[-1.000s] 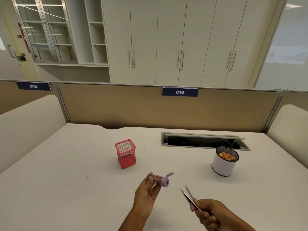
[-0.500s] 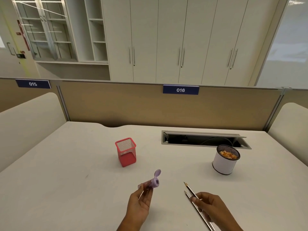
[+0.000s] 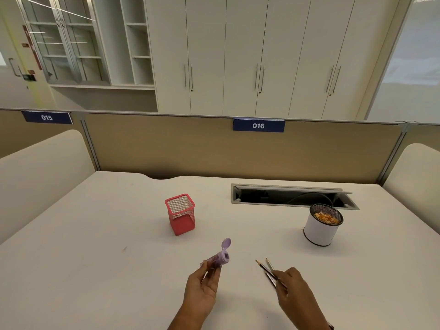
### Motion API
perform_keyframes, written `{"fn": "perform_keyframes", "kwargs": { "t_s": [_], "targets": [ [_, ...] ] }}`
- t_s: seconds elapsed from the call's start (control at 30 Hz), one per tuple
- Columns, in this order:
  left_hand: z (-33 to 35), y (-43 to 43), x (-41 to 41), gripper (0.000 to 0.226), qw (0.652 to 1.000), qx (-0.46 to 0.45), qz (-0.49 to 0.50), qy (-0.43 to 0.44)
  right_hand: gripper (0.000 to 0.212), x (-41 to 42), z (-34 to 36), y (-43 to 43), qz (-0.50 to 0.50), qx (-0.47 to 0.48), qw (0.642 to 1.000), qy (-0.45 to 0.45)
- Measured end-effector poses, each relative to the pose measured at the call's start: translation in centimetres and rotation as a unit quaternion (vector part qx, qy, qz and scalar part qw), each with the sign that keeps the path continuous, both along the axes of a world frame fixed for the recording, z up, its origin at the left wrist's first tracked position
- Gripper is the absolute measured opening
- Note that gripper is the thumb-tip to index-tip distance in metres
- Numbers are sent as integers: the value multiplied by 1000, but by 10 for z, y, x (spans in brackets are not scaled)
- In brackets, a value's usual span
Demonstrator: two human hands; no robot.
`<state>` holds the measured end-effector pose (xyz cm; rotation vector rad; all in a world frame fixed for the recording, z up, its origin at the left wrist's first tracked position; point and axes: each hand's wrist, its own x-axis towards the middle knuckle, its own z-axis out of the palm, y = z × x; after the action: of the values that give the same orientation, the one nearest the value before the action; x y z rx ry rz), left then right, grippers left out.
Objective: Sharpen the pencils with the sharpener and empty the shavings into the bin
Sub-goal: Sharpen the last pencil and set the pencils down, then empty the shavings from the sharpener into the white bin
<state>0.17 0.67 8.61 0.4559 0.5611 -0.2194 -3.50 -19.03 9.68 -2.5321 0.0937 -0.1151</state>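
My left hand point(image 3: 202, 289) holds a small purple tube-shaped sharpener point(image 3: 220, 257) above the white desk, its flip lid standing open and pointing up. My right hand point(image 3: 294, 288) is low at the desk and grips two pencils point(image 3: 266, 269) side by side, their sharpened tips pointing up-left. The white cylindrical bin point(image 3: 321, 225) with a black mesh rim stands at the right and holds orange shavings. A red mesh pencil holder point(image 3: 181, 214) stands in the middle, and nothing shows inside it.
A white desk point(image 3: 95, 246) spreads out to both sides. An open cable tray slot point(image 3: 292, 197) lies behind the bin. A tan partition with the label 016 point(image 3: 258, 126) closes the desk's far edge; cream side dividers flank it.
The sharpener's lid swung from sideways to upright and open. My right hand dropped with the pencils toward the desk, then shifted slightly.
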Motion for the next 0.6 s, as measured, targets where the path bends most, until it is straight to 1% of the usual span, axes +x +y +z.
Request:
{"fn": "perform_keyframes", "kwargs": {
  "t_s": [0.1, 0.3, 0.47, 0.53, 0.6],
  "targets": [
    [2, -3, -1, 21, 1000, 7, -7, -8, 32, 9, -17, 9, 3, -92, 996, 22],
    [6, -9, -5, 21, 1000, -17, -1, -7, 30, 26, -39, 25, 4, -175, 984, 26],
    [6, -13, -8, 19, 1000, -18, -9, -5, 32, 37, -50, 25, 15, -223, 973, 47],
    [5, -14, -8, 16, 1000, -17, -12, 3, 30, 38, -48, 25, 6, -238, 970, 52],
    [4, -15, -8, 13, 1000, -19, -18, 13, 21, 38, -44, 27, 8, -236, 972, 14]
  ]
}}
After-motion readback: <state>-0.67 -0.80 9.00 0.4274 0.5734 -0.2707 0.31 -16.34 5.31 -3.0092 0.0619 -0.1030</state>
